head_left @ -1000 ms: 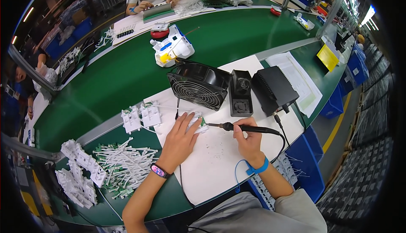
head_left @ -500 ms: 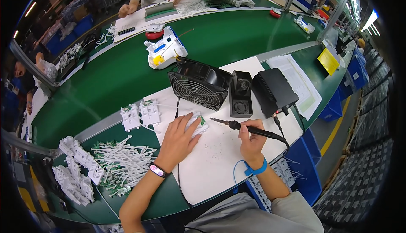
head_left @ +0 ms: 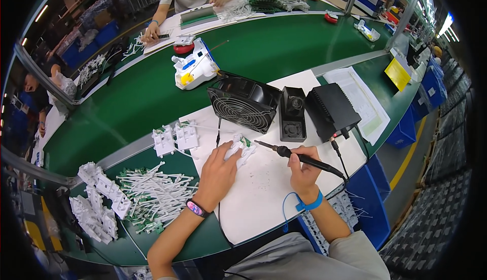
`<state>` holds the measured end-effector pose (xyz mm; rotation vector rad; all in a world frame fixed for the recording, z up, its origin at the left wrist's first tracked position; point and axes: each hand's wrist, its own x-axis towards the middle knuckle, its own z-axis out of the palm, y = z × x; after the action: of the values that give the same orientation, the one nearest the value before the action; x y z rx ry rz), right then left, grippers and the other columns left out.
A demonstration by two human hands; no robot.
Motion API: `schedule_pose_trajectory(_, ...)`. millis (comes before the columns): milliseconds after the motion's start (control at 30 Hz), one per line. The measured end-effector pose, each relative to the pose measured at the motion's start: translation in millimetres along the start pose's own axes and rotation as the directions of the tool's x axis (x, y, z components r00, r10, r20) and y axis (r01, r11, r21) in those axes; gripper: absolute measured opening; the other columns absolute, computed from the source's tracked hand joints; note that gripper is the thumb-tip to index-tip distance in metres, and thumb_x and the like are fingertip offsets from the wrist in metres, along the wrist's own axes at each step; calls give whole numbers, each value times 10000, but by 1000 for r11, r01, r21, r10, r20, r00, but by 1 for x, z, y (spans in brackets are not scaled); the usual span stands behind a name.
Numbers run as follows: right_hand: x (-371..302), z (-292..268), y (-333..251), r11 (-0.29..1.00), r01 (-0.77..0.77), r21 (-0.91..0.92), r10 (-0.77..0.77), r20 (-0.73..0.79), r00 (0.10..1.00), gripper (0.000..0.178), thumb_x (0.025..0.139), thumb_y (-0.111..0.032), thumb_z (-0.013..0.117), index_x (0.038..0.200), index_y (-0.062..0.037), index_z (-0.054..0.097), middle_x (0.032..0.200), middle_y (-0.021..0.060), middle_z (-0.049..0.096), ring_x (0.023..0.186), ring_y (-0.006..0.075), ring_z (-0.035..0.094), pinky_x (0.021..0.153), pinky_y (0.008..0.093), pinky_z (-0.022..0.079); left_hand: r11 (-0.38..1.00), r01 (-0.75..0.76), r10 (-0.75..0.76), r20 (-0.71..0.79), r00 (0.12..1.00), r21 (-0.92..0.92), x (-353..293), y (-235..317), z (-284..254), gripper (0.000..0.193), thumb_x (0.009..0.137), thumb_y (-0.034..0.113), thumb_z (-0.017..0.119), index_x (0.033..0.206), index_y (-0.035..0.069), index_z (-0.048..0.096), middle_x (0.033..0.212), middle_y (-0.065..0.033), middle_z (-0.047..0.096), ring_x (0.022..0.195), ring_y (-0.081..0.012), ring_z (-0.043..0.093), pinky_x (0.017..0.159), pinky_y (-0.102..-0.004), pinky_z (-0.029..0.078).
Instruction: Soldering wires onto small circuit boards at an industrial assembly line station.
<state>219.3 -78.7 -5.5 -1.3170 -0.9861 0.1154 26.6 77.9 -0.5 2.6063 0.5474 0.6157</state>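
My left hand holds a white plastic housing down on the white work sheet, its fingertips on the near left side of the part. A small green circuit board shows at the far end of that housing. In my right hand is a soldering iron, its fingers wrapped round the black handle. The iron's tip points left, close to the circuit board; whether they touch I cannot make out. Two more white housings with boards and white wires lie beyond my left hand.
A black fan, an iron stand and a black soldering station stand behind the sheet. At left lie bundled white wires and stacked housings. A blue bin is at lower right. Across the green belt sits a co-worker.
The view has shifted a little. My left fingers have moved on the housing, leaving more of it in sight. The iron remains near the board. A co-worker's hand has moved onto a black strip.
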Motion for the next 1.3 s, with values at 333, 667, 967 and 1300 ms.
schedule_pose_trajectory(333, 0, 9, -5, 991, -125, -39, 126, 29, 992, 150, 921, 71, 692, 1038, 19, 614, 772, 82, 642, 629, 110, 609, 614, 233, 498, 1000, -4, 6, -83, 997, 19, -3, 24, 15, 446, 867, 170, 779, 1267, 1, 677, 1430, -265, 534, 1212, -399, 570, 975, -431, 532)
schedule_pose_trajectory(667, 6, 17, 0, 987, -108, -118, 114, 41, 993, 155, 897, -18, 783, 1007, 2, 676, 811, 83, 712, 674, 100, 632, 623, 234, 484, 998, 19, -6, -200, 980, 65, -4, 26, 29, 393, 867, 203, 791, 1193, -2, 714, 1409, -281, 557, 1187, -370, 600, 944, -407, 552)
schedule_pose_trajectory(967, 8, 17, -4, 981, -142, -132, 152, 63, 986, 146, 911, -31, 776, 1016, -3, 678, 847, 83, 735, 722, 106, 657, 656, 240, 498, 997, 11, 5, -209, 978, 74, -5, 26, 32, 397, 855, 202, 798, 1188, 0, 721, 1406, -276, 561, 1196, -362, 597, 938, -401, 555)
schedule_pose_trajectory(1300, 14, 21, -7, 975, -206, -83, 211, 65, 975, 114, 949, -44, 737, 1015, 10, 662, 754, 52, 697, 610, 70, 609, 570, 221, 464, 995, 3, 17, -198, 980, 102, -5, 25, 30, 394, 872, 206, 787, 1195, -8, 717, 1395, -285, 566, 1220, -362, 598, 917, -393, 573)
